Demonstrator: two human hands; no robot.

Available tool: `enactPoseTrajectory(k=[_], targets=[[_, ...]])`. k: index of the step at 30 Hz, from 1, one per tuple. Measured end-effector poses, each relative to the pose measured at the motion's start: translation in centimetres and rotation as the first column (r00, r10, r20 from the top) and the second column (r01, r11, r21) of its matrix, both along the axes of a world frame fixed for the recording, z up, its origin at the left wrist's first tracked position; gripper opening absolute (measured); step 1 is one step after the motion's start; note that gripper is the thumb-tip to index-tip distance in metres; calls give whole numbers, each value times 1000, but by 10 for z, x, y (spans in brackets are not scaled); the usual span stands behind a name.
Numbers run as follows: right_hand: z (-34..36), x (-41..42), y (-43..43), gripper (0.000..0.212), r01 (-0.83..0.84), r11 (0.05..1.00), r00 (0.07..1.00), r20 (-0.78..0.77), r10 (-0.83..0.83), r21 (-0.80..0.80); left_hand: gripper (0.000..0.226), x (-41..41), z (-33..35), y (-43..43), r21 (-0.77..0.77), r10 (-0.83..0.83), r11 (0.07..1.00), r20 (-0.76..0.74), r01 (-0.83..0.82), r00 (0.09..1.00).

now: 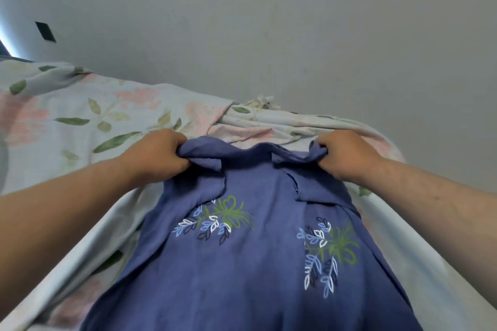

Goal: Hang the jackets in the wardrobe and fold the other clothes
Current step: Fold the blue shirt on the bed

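We grip a blue embroidered shirt (242, 263) by its shoulders at a bed.

The shirt spreads from the centre down to 6 o'clock, with its leaf embroidery facing us. Our left hand (154, 154) at 9 o'clock and our right hand (347, 156) at 3 o'clock are each clenched on bunched fabric. A floral bedsheet (80, 115) lies beneath, and a grey wall (269, 21) rises at 12 o'clock.

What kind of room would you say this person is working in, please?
Most likely a bedroom: a floral bedsheet covers what looks like a bed set against a plain wall, and both hands grip a blue embroidered garment over it.
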State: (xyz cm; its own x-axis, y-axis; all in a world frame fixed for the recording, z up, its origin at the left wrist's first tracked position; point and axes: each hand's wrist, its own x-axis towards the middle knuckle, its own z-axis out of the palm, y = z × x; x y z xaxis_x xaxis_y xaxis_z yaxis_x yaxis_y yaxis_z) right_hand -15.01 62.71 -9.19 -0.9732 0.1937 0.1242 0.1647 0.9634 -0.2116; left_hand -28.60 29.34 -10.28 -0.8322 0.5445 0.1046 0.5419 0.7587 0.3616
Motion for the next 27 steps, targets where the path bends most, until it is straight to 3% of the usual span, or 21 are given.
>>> enactPoseTrajectory(k=[5,9,16,20,24,27], targets=[[13,77,-35,22,-2,999,1000,22,3,-47,22,78,3,-35,30,-39,999,35,38,999],[2,146,-62,23,22,985,1000,10,-21,-173,23,143,-3,-71,78,-31,997,109,23,994],[-7,246,-96,36,87,950,995,68,-69,-299,19,245,-6,-128,32,-9,999,181,4,983],[-20,294,-112,35,83,954,993,106,-55,-289,13,295,-17,-157,-60,-68,995,202,82,977],[-27,329,-116,13,59,962,988,152,-18,-268,16,329,-33,-181,-197,-163,959,202,203,966],[-28,353,-117,21,13,968,975,216,42,-249,30,350,-43,-184,-323,-194,915,178,243,965]])
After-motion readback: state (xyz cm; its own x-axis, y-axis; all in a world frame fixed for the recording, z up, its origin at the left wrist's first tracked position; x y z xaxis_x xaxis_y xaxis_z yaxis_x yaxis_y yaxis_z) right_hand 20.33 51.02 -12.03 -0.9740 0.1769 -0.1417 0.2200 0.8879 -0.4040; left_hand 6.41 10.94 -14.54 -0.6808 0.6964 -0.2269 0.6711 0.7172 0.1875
